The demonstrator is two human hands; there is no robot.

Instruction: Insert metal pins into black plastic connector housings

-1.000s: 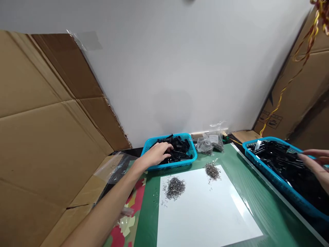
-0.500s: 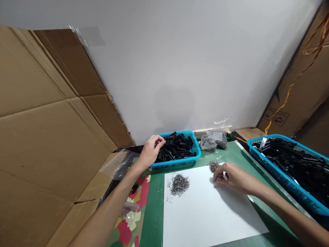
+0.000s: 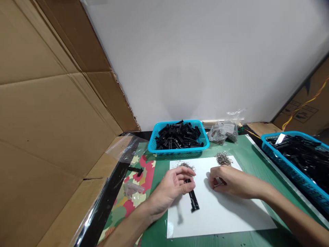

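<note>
Over the white sheet [image 3: 218, 219], my left hand [image 3: 177, 183] grips a black plastic part [image 3: 194, 200] between thumb and fingers; its lower end points down toward me. Behind that hand lies a pile of small metal pieces [image 3: 185, 165], partly covered by my fingers. My right hand [image 3: 226, 180] rests low over the sheet's right half, fingertips pinched together; what they hold, if anything, I cannot make out. Just beyond it sits a second heap of small metal pieces [image 3: 223, 158].
A blue basket [image 3: 180, 151] of black parts stands at the back, another blue basket [image 3: 290, 171] at the right. Plastic bags of metal pieces [image 3: 223, 133] lie behind. On the camouflage-patterned mat [image 3: 128, 206] are a loose black part [image 3: 138, 170] and a plastic bag [image 3: 132, 189].
My left hand has come from the back basket to above the white sheet, bringing a black plastic part. My right hand stays near the same spot, fingers pinched. The view has shifted.
</note>
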